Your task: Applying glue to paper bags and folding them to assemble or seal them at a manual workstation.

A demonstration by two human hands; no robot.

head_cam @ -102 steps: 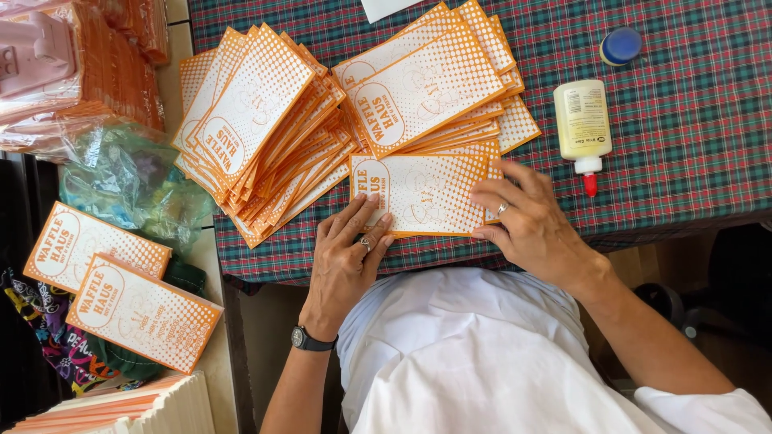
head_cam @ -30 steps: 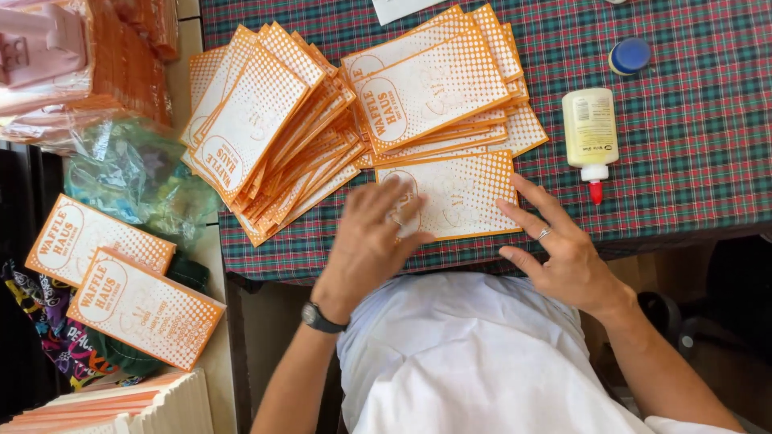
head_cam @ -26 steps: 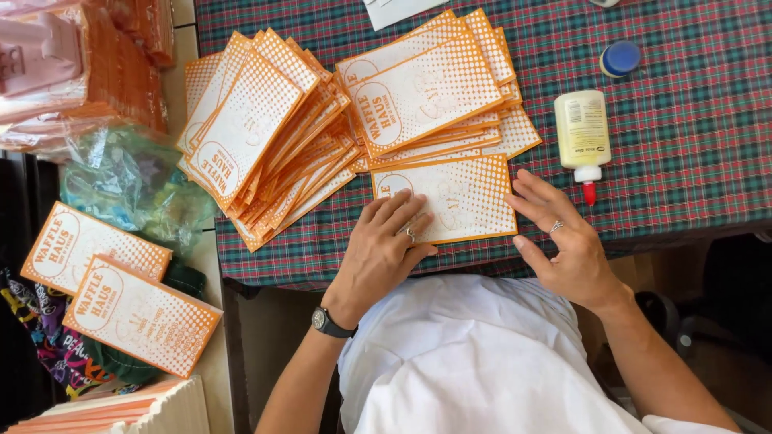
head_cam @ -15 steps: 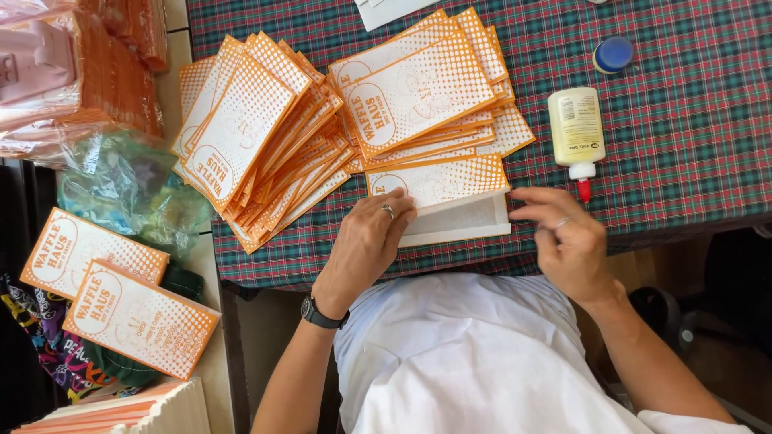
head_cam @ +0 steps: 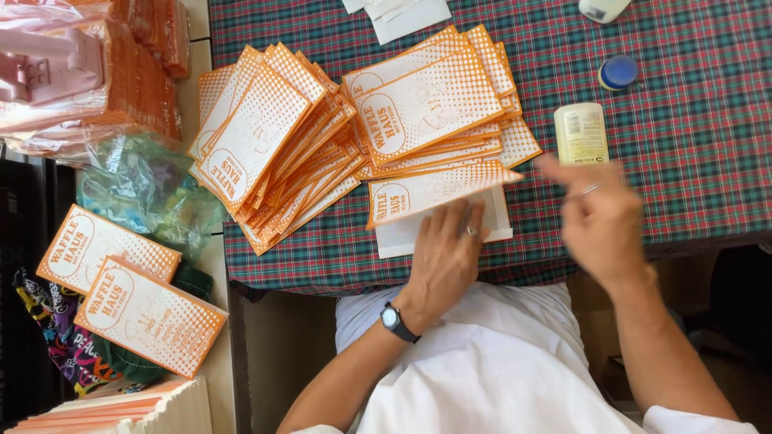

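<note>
A table (head_cam: 691,161) covered in a red, green and blue plaid cloth fills the upper frame under bright, even light. To its left stands a pale surface (head_cam: 211,265), with dark floor (head_cam: 32,241) beyond and shadow beneath the table edge.

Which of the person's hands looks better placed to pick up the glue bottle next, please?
Probably the right hand: it is raised just below the glue bottle, while the left hand presses on the folded orange bag.

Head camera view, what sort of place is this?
Probably a small hand-assembly spot for paper packaging, at home or in a shop. Fanned stacks of orange-and-white printed paper bags cover a red-and-green plaid tablecloth, beside a pale yellow glue bottle.
</note>
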